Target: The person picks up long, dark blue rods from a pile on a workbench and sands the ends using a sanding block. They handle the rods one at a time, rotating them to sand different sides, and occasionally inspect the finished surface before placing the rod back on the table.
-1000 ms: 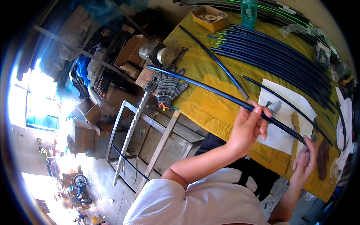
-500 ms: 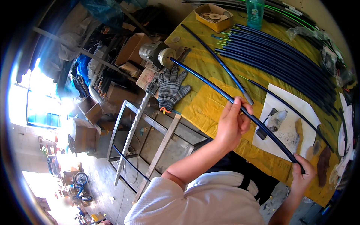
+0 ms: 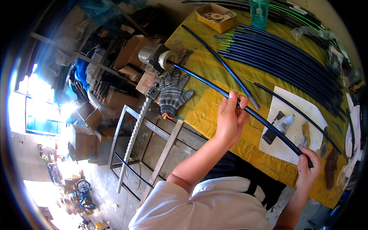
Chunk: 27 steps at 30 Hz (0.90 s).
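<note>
Far left in the frame, a glaring window (image 3: 42, 119) lights a smooth grey floor (image 3: 105, 189) and a blue bicycle (image 3: 82, 188). Beside it sits a boxy cardboard box (image 3: 82, 142), with an open carton (image 3: 91, 116) just above; what either holds is unclear. A spiral-twisted metal bar (image 3: 134, 142) slants past a squared metal frame (image 3: 156, 129). At upper centre-left, a ribbed grey motor (image 3: 148, 57) carries a round, pale wheel (image 3: 165, 58), and near it lies a striped knit glove (image 3: 173, 94). Creased yellow sheeting (image 3: 199, 111) covers the table; at its top, a shallow yellow box (image 3: 220, 28) holds flat round discs (image 3: 217, 16). Slanting from the wheel toward lower right is a glossy dark blue rod (image 3: 203, 79); whether its tip touches the wheel, I cannot tell. The left hand (image 3: 231, 119) pinches it near mid-length, thumb uppermost. Rightward stand a translucent teal bottle (image 3: 259, 15) and a row of slim dark rods (image 3: 283, 63), above a white sheet (image 3: 306, 109). At lower right, the right hand (image 3: 308, 168) curls around the rod's near end, beside a crumpled brown cloth (image 3: 330, 170).
</note>
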Each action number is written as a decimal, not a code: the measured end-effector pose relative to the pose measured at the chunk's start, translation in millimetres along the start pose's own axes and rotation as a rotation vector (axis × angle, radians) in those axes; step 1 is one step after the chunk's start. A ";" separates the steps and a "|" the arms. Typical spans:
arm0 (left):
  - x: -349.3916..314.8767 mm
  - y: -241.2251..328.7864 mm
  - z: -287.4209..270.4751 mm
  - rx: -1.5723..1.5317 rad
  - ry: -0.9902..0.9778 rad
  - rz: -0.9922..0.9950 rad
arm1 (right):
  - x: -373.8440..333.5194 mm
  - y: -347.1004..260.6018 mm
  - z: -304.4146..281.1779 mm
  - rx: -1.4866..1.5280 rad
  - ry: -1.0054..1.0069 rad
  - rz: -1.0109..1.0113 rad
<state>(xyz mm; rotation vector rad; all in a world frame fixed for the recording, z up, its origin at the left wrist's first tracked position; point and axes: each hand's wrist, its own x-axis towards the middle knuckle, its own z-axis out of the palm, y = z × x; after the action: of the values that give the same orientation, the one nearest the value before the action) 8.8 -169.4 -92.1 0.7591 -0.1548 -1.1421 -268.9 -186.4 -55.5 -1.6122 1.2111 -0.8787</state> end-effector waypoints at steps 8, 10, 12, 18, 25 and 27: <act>26.0 22.6 -3.7 -0.044 -0.096 0.078 | 28.4 -21.2 8.9 0.284 0.053 -0.066; 29.9 36.6 -10.4 -0.078 -0.124 0.073 | 35.4 -22.9 6.6 0.323 0.031 -0.061; 44.7 36.3 -16.5 -0.152 -0.156 -0.024 | 38.6 -10.4 -1.8 0.380 0.130 -0.048; 49.5 21.5 -16.8 -0.268 -0.178 -0.169 | 20.7 13.0 -28.1 0.328 0.321 -0.025; 23.8 -9.4 -2.4 -0.009 -0.155 -0.193 | -9.9 50.5 -60.9 0.113 0.503 0.060; 12.5 -22.3 12.8 0.138 -0.185 -0.255 | -16.3 54.5 -67.6 0.144 0.496 0.096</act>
<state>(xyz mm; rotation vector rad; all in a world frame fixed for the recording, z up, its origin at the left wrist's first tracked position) -8.9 -190.5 -99.6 0.8104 -0.3015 -1.4561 -352.0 -193.0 -84.5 -1.2456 1.5075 -1.3203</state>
